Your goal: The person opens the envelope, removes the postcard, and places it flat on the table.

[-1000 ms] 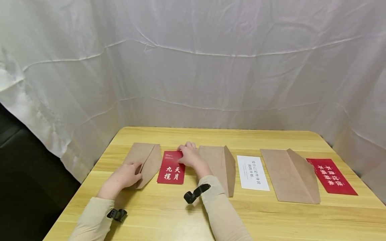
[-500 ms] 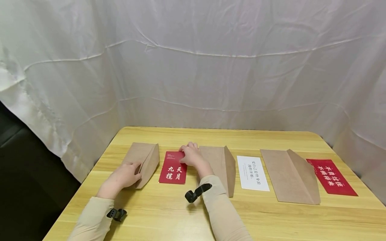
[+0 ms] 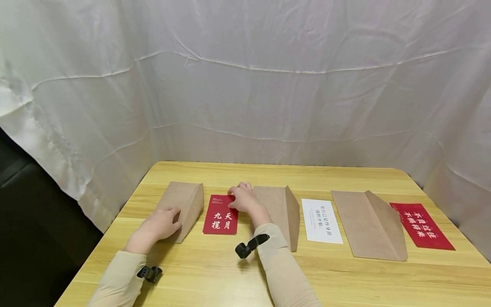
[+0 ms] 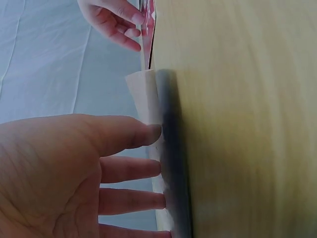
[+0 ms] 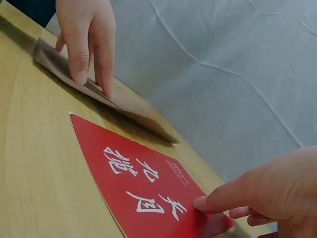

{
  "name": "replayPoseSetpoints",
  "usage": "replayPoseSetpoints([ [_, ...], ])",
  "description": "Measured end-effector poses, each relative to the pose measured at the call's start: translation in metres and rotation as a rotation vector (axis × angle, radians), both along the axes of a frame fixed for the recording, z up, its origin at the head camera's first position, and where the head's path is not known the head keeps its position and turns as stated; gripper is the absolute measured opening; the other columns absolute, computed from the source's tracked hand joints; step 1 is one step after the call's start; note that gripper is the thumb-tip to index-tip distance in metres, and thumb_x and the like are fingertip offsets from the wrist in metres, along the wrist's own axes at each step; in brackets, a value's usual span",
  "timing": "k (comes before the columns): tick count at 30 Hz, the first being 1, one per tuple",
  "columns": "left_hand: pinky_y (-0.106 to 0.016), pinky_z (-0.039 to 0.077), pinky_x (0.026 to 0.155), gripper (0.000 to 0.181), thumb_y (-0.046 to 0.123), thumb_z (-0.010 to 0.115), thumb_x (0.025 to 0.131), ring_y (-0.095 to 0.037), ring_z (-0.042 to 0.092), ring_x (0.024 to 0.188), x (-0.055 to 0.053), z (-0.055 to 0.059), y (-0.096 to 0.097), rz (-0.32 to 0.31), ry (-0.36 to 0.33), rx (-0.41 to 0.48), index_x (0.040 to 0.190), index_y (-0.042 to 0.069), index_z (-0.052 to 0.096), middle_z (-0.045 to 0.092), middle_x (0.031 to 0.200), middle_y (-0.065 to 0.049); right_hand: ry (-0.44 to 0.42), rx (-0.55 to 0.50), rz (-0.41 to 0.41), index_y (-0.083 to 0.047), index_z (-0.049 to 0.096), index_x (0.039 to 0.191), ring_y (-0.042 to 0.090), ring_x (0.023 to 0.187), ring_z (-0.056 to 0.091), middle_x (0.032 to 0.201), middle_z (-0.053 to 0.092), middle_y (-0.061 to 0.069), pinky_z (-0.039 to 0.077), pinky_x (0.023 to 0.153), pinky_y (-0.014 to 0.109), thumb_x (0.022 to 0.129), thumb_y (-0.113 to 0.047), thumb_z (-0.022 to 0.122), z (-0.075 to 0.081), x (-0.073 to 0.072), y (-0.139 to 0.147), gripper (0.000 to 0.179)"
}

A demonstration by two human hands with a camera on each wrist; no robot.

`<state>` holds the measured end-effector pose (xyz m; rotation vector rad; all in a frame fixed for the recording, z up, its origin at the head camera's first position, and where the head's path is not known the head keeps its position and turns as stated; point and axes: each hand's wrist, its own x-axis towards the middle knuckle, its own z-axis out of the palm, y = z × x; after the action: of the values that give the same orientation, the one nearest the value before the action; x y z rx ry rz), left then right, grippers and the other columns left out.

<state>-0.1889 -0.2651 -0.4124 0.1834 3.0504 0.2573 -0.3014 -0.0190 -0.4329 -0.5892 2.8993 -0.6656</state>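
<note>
In the head view, a brown paper envelope lies at the left with its flap raised along its right side. My left hand rests on it, fingers fairly straight; in the left wrist view the fingertips touch its paper. To its right is a red card with white Chinese characters. My right hand pinches that card at its far right corner, thumb on the printed face and the other fingers past the edge. The right forearm partly covers a second brown envelope.
Farther right on the wooden table lie a white card, a third brown envelope with its flap up, and another red card. A pale curtain hangs behind the table. Something black stands at the left.
The pinched red card has shifted slightly right, then a little toward me. The left envelope has moved slightly under my left hand, and its flap stands further open. Both arms stay nearly in place.
</note>
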Motion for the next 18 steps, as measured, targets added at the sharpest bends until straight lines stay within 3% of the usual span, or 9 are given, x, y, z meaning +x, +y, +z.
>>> replayPoseSetpoints([
  [7, -0.058, 0.043, 0.102, 0.051, 0.027, 0.061, 0.094, -0.047, 0.052, 0.124, -0.001, 0.001, -0.001, -0.004, -0.009, -0.002, 0.134, -0.003, 0.055, 0.055, 0.134, -0.029, 0.007, 0.007, 0.010, -0.017, 0.064, 0.126, 0.029, 0.125, 0.038, 0.126, 0.054, 0.010, 0.018, 0.119, 0.058, 0.087, -0.025, 0.073, 0.002, 0.000, 0.000, 0.041],
  [11, -0.060, 0.043, 0.101, 0.051, 0.029, 0.060, 0.095, -0.047, 0.052, 0.124, -0.004, 0.001, -0.007, -0.018, -0.024, 0.022, 0.135, -0.002, 0.054, 0.056, 0.135, -0.027, 0.025, -0.021, 0.009, -0.017, 0.062, 0.128, 0.029, 0.129, 0.037, 0.132, 0.053, 0.010, 0.027, 0.115, 0.054, 0.089, -0.029, 0.070, 0.006, 0.000, -0.001, 0.041],
  [14, -0.060, 0.047, 0.096, 0.051, 0.029, 0.059, 0.094, -0.048, 0.055, 0.120, -0.006, 0.003, -0.012, -0.025, 0.013, 0.034, 0.135, -0.001, 0.054, 0.058, 0.133, -0.026, 0.053, -0.050, 0.011, -0.017, 0.061, 0.130, 0.029, 0.131, 0.038, 0.136, 0.052, 0.010, 0.033, 0.111, 0.050, 0.091, -0.032, 0.067, 0.013, 0.000, -0.002, 0.042],
  [18, -0.060, 0.052, 0.085, 0.049, 0.030, 0.056, 0.096, -0.049, 0.059, 0.113, -0.005, 0.011, -0.013, 0.004, 0.100, 0.050, 0.136, 0.002, 0.053, 0.058, 0.132, -0.026, 0.079, -0.059, 0.020, -0.018, 0.060, 0.132, 0.030, 0.135, 0.038, 0.140, 0.050, 0.010, 0.032, 0.113, 0.051, 0.092, -0.033, 0.066, 0.026, 0.001, -0.002, 0.043],
])
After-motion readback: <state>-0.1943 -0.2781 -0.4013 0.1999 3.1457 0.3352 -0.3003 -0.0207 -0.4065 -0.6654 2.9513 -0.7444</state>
